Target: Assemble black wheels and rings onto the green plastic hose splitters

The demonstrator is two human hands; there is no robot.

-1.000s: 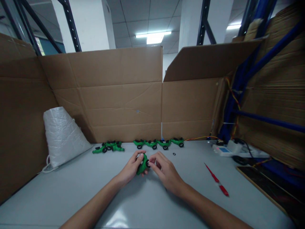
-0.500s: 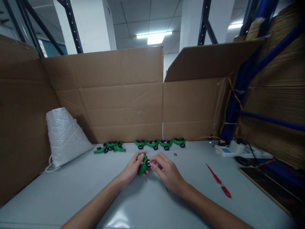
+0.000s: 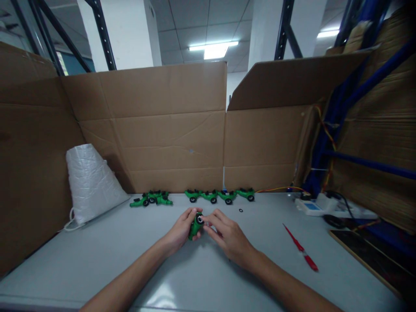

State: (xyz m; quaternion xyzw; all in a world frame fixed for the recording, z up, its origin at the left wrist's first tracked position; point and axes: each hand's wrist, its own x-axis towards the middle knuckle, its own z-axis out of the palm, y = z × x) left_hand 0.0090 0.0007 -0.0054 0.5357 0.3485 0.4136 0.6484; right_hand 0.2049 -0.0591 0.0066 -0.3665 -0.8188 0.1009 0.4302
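Observation:
My left hand (image 3: 181,228) is closed around a small green toy car (image 3: 195,226), held tilted above the table with a black wheel (image 3: 200,219) facing right. The fingertips of my right hand (image 3: 227,236) are pinched at that wheel; whether a small part is also between them is hidden. Behind my hands a row of several green toy cars (image 3: 226,197) with black wheels stands along the cardboard. Further left lies a cluster of green toy cars (image 3: 151,199), some seemingly without all their wheels. A small black ring (image 3: 241,210) lies on the table beyond my right hand.
A red screwdriver (image 3: 300,248) lies to the right. Behind it are a white power strip (image 3: 320,206) with cables and a dark flat panel (image 3: 364,255). A white padded bag (image 3: 92,186) leans at the left. Cardboard walls (image 3: 169,138) border the table.
The toy car has turned slightly in my left hand, and my right fingertips have shifted a little over its wheel. The whole view has drifted slightly; the other things lie as before.

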